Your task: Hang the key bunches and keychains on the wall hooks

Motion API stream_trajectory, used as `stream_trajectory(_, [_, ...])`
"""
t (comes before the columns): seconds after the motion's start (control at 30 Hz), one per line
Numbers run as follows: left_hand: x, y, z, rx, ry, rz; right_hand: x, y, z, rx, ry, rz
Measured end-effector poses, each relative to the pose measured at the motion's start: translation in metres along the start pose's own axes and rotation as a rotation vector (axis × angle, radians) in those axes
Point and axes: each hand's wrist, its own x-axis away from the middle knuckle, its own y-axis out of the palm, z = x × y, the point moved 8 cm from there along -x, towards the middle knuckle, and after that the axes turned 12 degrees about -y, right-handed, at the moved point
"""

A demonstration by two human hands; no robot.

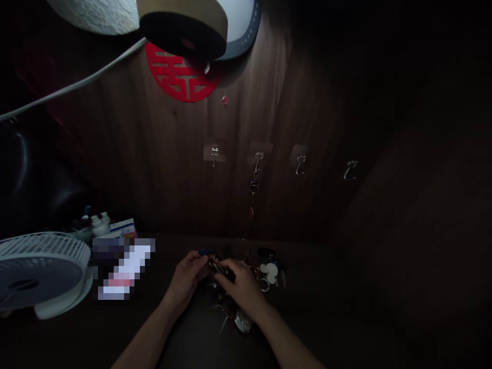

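Note:
Near the middle of a dark shelf, my left hand (187, 272) pinches a small metal key ring (213, 263), with a bit of blue showing by its fingertips. My right hand (242, 283) meets it from the other side, thumb and forefinger closed at the ring's clasp. Dim light makes the exact grip hard to see. Around and beneath both hands lies a pile of keys and keychains. Among them are a white rounded tag (271, 271), a loose metal ring (264, 285) and a pale, shiny object (243, 323) below my right wrist.
Metal hooks are fixed on the wooden panel; a keychain (254, 188) hangs from the second hook (259, 156). To the left are a white fan (42, 277), small white bottles (100, 225) and a blurred-out bright patch. Above are a red cutout (188, 93), a tape roll (184, 28) and a cable (82, 82).

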Motion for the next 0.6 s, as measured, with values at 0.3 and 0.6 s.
stream_trajectory(0.3, [0.000, 0.003, -0.009, -0.033, -0.089, -0.052, -0.002, -0.011, -0.005, -0.025, -0.071, 0.063])
stream_trajectory(0.6, [0.001, 0.008, -0.013, -0.130, -0.151, -0.120, -0.001, -0.013, 0.009, -0.269, 0.035, 0.131])
